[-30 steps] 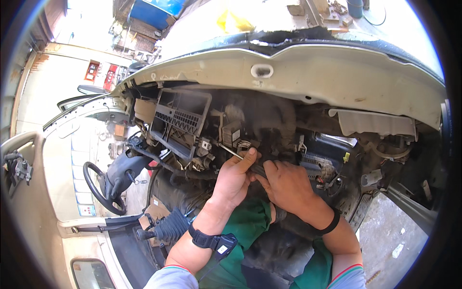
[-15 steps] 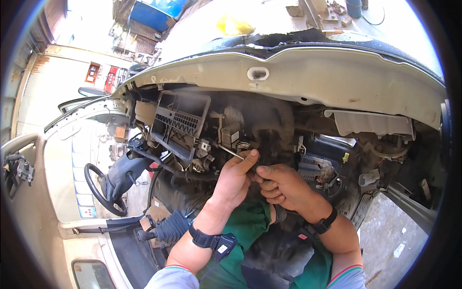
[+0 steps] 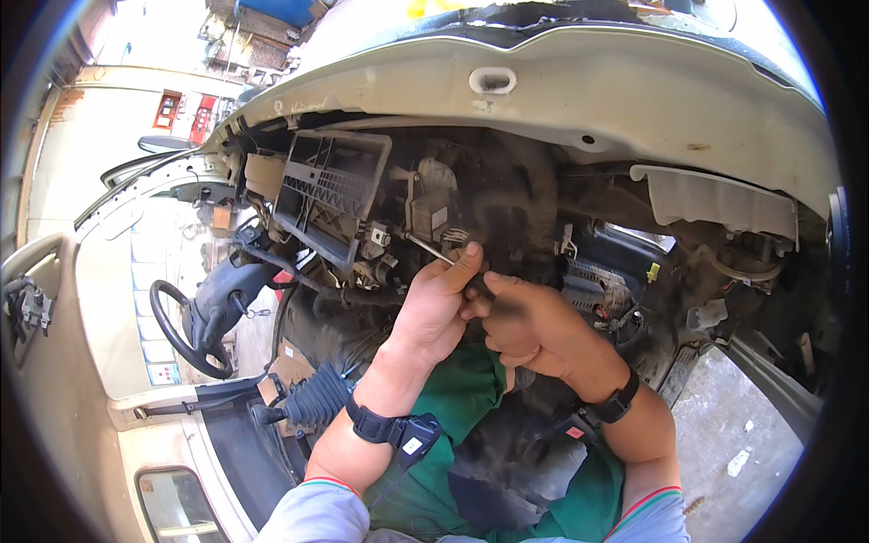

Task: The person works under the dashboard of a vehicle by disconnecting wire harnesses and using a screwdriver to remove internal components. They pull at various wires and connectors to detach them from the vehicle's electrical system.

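Two hands are at the screwdriver (image 3: 431, 248), which slants up and leftward inside the stripped dashboard. My left hand (image 3: 438, 303) is closed around it, thumb laid along the shaft. My right hand (image 3: 536, 328) is curled at the dark handle end, partly blurred; I cannot tell how firmly it grips. The tip sits between a metal bracket (image 3: 378, 237) and a grey box (image 3: 433, 214); contact cannot be confirmed. Obstructions noted: an open plastic frame (image 3: 319, 184) to the left, the box just above the shaft, a thick cable bundle (image 3: 358, 295) below the bracket. Farther left stand the steering wheel (image 3: 163, 328) and gear lever boot (image 3: 319, 396).
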Action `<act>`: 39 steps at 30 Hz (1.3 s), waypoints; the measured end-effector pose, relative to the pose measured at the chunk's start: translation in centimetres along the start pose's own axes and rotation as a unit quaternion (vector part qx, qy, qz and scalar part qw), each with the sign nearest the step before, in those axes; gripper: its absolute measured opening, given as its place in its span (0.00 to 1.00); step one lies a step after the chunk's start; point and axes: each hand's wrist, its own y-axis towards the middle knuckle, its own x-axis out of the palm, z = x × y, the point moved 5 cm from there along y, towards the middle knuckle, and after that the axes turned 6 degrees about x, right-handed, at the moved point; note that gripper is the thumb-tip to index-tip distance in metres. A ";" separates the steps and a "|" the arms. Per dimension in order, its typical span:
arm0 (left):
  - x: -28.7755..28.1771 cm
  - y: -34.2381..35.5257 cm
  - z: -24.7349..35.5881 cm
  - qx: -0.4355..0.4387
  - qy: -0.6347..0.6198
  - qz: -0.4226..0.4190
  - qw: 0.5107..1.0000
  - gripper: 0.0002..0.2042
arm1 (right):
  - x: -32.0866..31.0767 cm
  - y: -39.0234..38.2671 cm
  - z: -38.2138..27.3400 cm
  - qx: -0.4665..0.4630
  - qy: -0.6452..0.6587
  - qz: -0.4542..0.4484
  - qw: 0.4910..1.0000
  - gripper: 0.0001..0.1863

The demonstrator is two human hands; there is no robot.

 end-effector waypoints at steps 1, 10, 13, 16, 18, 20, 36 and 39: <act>-0.1 0.0 -0.1 0.003 0.024 0.005 1.000 0.11 | 0.5 -0.1 0.0 -0.006 -0.005 0.008 1.000 0.17; 0.0 -0.1 -0.1 0.008 0.047 0.033 0.998 0.09 | 0.9 -0.7 -2.1 -0.369 -0.591 0.258 0.670 0.17; -0.1 0.1 -0.1 0.018 0.038 0.042 0.998 0.08 | 0.9 -1.1 -2.8 -0.418 -0.584 0.263 0.644 0.17; -0.5 0.2 0.0 0.038 0.025 -0.001 0.999 0.09 | 0.1 -0.6 -3.4 -0.349 -0.479 0.203 0.779 0.17; -0.7 0.8 -0.1 0.066 0.005 -0.030 0.997 0.10 | -0.9 0.1 -2.2 -0.028 -0.071 0.056 0.996 0.18; -0.6 0.5 0.0 0.064 0.007 -0.008 0.998 0.10 | -0.3 -0.3 -3.1 -0.079 -0.194 0.099 0.973 0.18; -0.9 0.7 -0.3 0.051 -0.019 -0.004 0.999 0.14 | 0.3 0.1 -1.4 -0.020 -0.045 0.087 0.995 0.18; -0.6 0.4 0.1 0.070 0.021 0.043 0.996 0.14 | -0.8 0.7 -1.7 -0.047 -0.154 0.070 0.984 0.17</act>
